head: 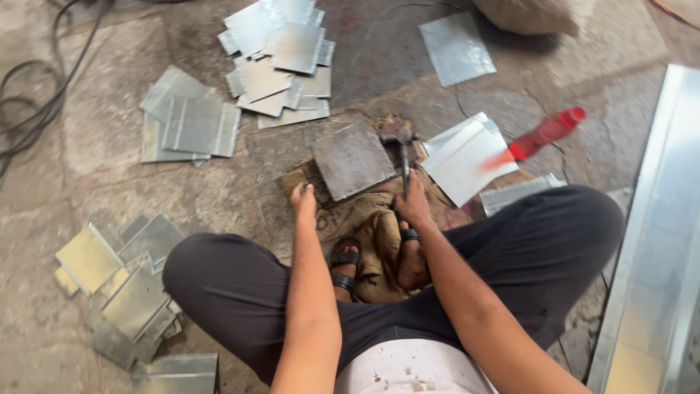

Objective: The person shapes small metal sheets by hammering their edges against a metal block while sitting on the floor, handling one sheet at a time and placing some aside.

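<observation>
Cut sheet-metal pieces lie in loose heaps on the concrete floor (95, 131): one heap (281, 58) far ahead, another (188, 125) just left of it, a third (124, 288) beside the left knee. A red-handled tool (543, 135) rests on the right near a long metal strip (652, 241). Black cables (36, 95) curl at far left.

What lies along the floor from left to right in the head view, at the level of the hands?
Black cables → stack of folded metal sheets → left hand → dark metal plate → right hand on hammer → bent shiny sheet → red-handled tool → long metal strip.
</observation>
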A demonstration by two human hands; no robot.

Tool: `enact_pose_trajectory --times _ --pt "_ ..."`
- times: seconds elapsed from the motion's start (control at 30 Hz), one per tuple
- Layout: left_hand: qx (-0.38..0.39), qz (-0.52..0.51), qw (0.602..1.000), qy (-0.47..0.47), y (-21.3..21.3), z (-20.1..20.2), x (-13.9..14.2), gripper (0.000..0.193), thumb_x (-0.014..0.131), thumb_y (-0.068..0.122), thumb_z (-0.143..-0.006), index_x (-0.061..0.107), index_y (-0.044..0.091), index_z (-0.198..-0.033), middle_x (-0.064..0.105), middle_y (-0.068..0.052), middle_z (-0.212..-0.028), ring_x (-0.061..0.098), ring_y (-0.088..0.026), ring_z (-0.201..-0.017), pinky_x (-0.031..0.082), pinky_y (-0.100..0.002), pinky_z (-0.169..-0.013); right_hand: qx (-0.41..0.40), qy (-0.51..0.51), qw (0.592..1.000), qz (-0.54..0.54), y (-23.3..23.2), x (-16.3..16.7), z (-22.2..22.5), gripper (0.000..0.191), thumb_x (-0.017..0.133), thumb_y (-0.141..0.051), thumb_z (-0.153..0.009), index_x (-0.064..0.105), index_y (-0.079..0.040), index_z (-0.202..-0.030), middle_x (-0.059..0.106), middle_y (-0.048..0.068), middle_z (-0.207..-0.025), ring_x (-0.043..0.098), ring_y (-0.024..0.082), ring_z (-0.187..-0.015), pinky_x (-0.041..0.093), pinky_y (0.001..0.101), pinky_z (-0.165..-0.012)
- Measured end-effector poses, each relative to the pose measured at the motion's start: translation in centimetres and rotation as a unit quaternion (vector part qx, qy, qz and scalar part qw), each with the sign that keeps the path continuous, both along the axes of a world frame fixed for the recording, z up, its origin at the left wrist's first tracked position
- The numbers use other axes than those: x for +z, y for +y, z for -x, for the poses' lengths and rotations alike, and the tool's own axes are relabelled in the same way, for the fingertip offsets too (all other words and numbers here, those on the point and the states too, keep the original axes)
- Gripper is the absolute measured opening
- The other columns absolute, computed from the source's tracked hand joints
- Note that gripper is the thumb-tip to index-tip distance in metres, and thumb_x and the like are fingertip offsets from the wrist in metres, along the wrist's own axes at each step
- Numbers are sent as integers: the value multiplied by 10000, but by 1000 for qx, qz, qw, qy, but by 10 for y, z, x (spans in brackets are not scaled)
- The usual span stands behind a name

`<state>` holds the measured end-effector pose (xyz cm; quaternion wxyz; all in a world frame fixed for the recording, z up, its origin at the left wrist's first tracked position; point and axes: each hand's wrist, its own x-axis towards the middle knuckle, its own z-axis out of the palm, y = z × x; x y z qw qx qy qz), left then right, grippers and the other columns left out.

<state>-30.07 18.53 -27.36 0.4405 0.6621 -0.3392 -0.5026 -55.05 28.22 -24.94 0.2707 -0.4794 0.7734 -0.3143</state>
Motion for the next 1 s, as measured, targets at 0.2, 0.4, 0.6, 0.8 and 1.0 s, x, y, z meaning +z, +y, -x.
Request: enact_pose_trajectory --times 0.2,0.4,0.6,0.8,1.0 --pt "11 23 998 -51 -10 -26 2 401 674 169 -948 651 -5 -1308 705 -152 -1200 669 -246 -1066 535 -370 -939 -17 29 994 104 -8 69 -4 785 759 -257 -925 343 -107 -1574 385 285 -1495 434 480 -1358 410 523 -1113" --pt "29 -59 998 -19 -21 -43 16 422 673 189 -951 618 17 -1333 661 -152 -1246 647 -271 -1030 565 -422 -816 -30 -123 907 402 53 250 50 389 643 -37 -1037 550 -62 -1414 489 150 -1448 606 236 -1254 617 348 -955" --pt "39 -92 993 -62 -21 -22 3 473 591 266 -953 586 30 -1362 599 -212 -1393 599 -346 -1232 491 -464 -1021 -269 -68 842 462 189 240 235 178 592 -52 -1129 601 15 -1293 636 142 -1078 644 176 -877 576 308 -762" --pt "28 -120 992 -41 4 10 -13 458 543 312 -966 583 77 -1357 604 -185 -1373 627 -336 -1181 559 -493 -933 -458 -153 871 -91 271 43 297 412 666 -173 -951 543 -101 -1338 625 89 -1120 630 158 -769 561 306 -629" --pt "12 -145 989 -40 30 45 -34 394 611 366 -1022 597 102 -1315 610 -140 -1291 669 -294 -995 588 -421 -740 -510 -323 793 -79 307 -75 272 600 711 -194 -897 476 -216 -1449 638 112 -1145 647 222 -864 579 394 -665"
